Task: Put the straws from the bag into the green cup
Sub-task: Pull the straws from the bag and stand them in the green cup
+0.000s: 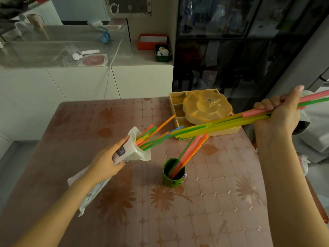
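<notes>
My left hand [106,162] grips a white plastic bag [132,150] near its open mouth, above the table's left half. Several coloured straws [151,134] stick out of the bag toward the right. My right hand [279,113] is raised at the far right, closed around a bundle of yellow, green and pink straws [213,126] whose far ends reach back to the bag's mouth. The green cup [173,174] stands upright on the table below the bundle. Several pink, orange and green straws [190,152] lean inside it.
The table wears a pink floral cloth [222,202]. A wooden compartment tray [179,106] with a yellow flower-shaped lidded dish [207,106] sits at the back right corner. A dark glass cabinet [249,50] stands behind it, white cabinets to the left.
</notes>
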A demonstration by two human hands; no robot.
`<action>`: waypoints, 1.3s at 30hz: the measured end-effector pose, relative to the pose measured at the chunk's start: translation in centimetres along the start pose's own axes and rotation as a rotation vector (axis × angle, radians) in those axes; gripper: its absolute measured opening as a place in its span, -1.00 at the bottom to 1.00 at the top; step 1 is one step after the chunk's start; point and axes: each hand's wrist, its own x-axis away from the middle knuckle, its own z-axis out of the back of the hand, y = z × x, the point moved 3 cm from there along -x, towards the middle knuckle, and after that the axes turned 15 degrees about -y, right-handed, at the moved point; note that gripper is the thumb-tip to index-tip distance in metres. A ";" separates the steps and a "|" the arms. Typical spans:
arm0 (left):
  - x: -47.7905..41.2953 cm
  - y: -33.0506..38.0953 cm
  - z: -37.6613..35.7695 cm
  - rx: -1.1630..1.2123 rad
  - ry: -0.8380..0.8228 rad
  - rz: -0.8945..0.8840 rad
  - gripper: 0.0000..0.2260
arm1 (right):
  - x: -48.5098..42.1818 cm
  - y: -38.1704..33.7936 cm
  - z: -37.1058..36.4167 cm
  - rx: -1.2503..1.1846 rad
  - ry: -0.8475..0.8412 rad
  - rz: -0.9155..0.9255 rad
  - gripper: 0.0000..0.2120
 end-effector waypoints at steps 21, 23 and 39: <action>0.3 -3.4 0.7 -0.094 0.080 0.100 -0.25 | 6.6 10.4 -1.1 0.534 -0.427 -0.164 -0.68; 0.4 -3.8 0.7 -0.119 0.079 0.107 -0.25 | 7.1 10.9 -1.3 0.577 -0.463 -0.163 -0.67; 2.1 -5.9 2.6 0.125 0.267 0.242 -0.23 | 2.9 3.9 -2.2 0.283 -0.392 -0.028 -0.67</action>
